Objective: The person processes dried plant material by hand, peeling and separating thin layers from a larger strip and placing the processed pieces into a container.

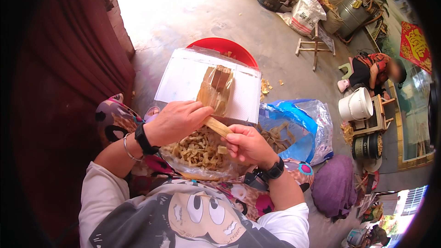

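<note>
A flat, yellowish-brown strip point(217, 126), perhaps dried root or bark, stretches between my two hands over my lap. My left hand point(181, 118) grips its upper left end, fingers closed. At the lower right end, my right hand point(248, 143) pinches it between thumb and fingers. Below them, a heap of short, pale-brown cut pieces point(195, 150) lies on clear plastic in my lap. Just beyond my hands, brown blocks point(218, 80) wrapped in clear film rest on a white lid-like board point(177, 76). Longer greyish-brown strips point(278, 137) lie in the open blue plastic bag point(298, 110) at my right.
Behind the board stands a red basin point(241, 53). A maroon curtain point(59, 73) hangs at the left. Farther right are a purple cloth bundle point(334, 186), a white bucket point(356, 104), a wooden stand point(314, 48), a white sack point(305, 14) and a bending person point(372, 71).
</note>
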A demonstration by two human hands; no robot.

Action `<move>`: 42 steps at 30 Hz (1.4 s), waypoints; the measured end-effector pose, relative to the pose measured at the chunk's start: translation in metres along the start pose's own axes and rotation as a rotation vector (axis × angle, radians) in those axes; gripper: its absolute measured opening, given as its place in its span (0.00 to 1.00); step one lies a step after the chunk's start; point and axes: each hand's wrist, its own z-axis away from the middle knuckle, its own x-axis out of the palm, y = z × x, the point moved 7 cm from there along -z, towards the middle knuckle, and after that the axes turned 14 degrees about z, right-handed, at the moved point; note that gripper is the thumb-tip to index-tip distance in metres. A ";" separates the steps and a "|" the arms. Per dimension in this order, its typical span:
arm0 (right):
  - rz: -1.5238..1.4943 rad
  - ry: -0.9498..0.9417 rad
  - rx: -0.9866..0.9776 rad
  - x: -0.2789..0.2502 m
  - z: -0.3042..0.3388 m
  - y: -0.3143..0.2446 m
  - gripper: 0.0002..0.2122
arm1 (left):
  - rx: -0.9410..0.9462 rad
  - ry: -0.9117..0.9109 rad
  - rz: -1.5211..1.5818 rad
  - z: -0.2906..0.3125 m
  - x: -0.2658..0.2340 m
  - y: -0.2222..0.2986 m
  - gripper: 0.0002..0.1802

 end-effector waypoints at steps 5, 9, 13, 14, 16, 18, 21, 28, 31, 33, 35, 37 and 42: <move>-0.373 -0.090 -0.121 -0.008 0.004 0.000 0.08 | -0.211 -0.178 0.247 0.010 0.035 -0.015 0.09; -0.124 0.055 -0.219 -0.007 -0.002 -0.008 0.14 | -0.402 -0.416 0.690 0.025 0.064 -0.007 0.16; 0.686 0.274 -0.512 0.007 -0.009 -0.010 0.14 | -0.740 -0.459 1.269 0.024 0.065 -0.003 0.22; 0.829 0.320 -0.573 0.009 -0.008 -0.012 0.13 | -0.810 -0.418 1.333 0.024 0.062 -0.011 0.22; 0.372 0.321 -0.264 -0.004 -0.015 0.004 0.13 | -0.673 -0.069 1.361 0.019 0.052 -0.031 0.17; 0.132 0.244 -0.216 -0.007 -0.019 0.009 0.15 | -0.516 0.195 1.170 0.014 0.037 -0.037 0.12; 0.014 0.185 -0.215 -0.004 -0.021 0.010 0.14 | -0.546 0.081 1.402 0.012 0.057 -0.023 0.11; -0.268 0.268 -0.145 -0.017 -0.025 0.031 0.07 | -0.210 0.105 0.486 0.006 0.034 -0.017 0.08; -0.303 0.174 -0.074 -0.012 -0.023 0.036 0.09 | -0.051 0.131 0.518 0.004 0.027 0.003 0.10; -0.286 0.159 -0.060 -0.009 -0.023 0.036 0.09 | 0.017 0.132 0.585 0.002 0.028 0.008 0.09; -0.231 0.182 -0.086 -0.006 -0.022 0.033 0.10 | -0.059 0.129 0.625 0.007 0.036 -0.006 0.08; -0.090 0.235 -0.121 -0.005 -0.021 0.027 0.10 | -0.166 0.096 0.625 0.008 0.038 -0.014 0.07; 0.507 0.309 -0.343 -0.002 -0.015 0.010 0.09 | -0.287 0.017 0.572 0.014 0.050 -0.021 0.06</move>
